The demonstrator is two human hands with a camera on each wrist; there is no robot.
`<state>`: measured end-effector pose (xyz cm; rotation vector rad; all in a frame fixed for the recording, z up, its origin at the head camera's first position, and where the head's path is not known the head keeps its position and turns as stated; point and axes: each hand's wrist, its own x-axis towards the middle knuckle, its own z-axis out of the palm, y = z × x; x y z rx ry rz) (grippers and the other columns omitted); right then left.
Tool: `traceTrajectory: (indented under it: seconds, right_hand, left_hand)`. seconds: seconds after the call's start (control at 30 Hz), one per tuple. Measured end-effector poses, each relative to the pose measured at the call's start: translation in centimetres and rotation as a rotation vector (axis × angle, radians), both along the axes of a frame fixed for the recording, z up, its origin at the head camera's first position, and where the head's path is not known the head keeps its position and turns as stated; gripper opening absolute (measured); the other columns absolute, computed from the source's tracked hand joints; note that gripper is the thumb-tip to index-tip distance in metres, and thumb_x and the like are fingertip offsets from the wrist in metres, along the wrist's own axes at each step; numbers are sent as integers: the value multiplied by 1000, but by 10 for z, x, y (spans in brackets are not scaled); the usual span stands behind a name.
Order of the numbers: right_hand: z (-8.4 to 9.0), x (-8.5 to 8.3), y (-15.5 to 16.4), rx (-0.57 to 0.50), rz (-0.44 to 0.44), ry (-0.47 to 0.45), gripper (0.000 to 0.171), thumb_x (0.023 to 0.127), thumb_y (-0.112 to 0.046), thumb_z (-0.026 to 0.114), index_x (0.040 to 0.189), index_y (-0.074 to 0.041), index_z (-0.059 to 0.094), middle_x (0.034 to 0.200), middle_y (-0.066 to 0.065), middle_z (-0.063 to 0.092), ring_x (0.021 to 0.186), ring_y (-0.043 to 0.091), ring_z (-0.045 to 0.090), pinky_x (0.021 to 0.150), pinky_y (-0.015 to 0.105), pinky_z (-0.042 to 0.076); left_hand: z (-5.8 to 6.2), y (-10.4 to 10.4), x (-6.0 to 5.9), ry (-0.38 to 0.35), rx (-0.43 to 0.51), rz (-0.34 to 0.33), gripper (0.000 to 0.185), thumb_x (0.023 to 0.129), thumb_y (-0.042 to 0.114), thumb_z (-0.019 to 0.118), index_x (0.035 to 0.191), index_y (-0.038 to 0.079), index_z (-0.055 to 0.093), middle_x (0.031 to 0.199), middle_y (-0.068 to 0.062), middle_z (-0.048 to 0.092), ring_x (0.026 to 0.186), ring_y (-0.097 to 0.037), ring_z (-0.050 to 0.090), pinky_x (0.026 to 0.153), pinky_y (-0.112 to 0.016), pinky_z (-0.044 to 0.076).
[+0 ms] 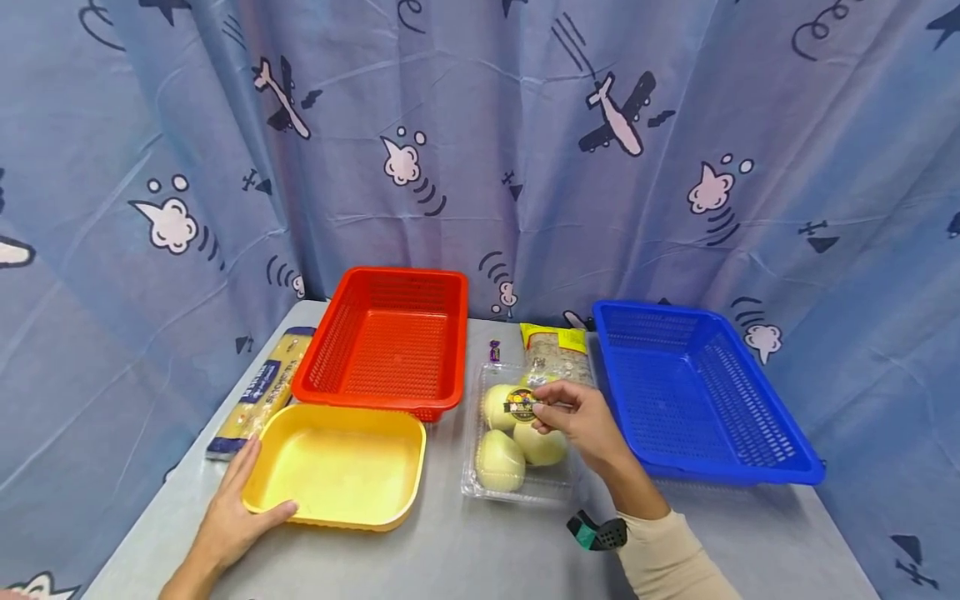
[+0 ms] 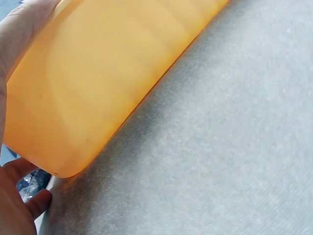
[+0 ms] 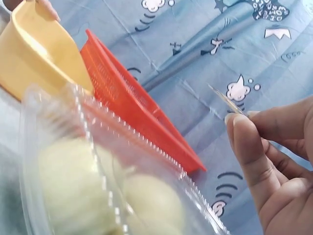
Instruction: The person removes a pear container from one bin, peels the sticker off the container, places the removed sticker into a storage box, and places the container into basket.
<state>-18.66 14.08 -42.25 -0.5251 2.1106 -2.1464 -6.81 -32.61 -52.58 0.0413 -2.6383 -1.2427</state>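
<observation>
Onions, three of them pale and peeled, sit in a clear plastic box [image 1: 517, 450] at the middle of the grey table [image 1: 465, 550], between a yellow tray [image 1: 337, 467] on the left and a blue basket [image 1: 697, 392] on the right. The right hand [image 1: 581, 421] hovers over the far right part of the box, fingertips pinching the edge of its thin clear lid near the round sticker [image 1: 520, 403]. The box's long axis runs near to far, right under that hand. The left hand [image 1: 232, 517] lies well to the left, fingers laid flat along the tray's near left corner and thumb on its near rim. A red basket [image 1: 386, 342] stands just beyond the tray, a spaghetti packet [image 1: 262, 392] further left
</observation>
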Motion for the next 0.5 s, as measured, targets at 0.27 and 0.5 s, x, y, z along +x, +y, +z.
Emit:
traceTrajectory:
  seconds: [0.27,0.5]
  right_hand:
    - [11,10,-12,-13,43,1,25,85,13,64,106,22,54,83,17,59,65,18,65,61,28,55]
    - [19,16,-21,-21,50,-10,25,85,12,64,107,21,55,82,13,60,66,18,65,61,27,55]
  left_hand:
    - [2,1,-1,-21,10,6,110,71,30,85,155,8,17,158,-18,12,137,-48,15,100,-71,16]
    - [3,2,-1,-73,8,17,111,73,33,84,156,10,13,159,-16,9,138,-47,12,100,-71,16]
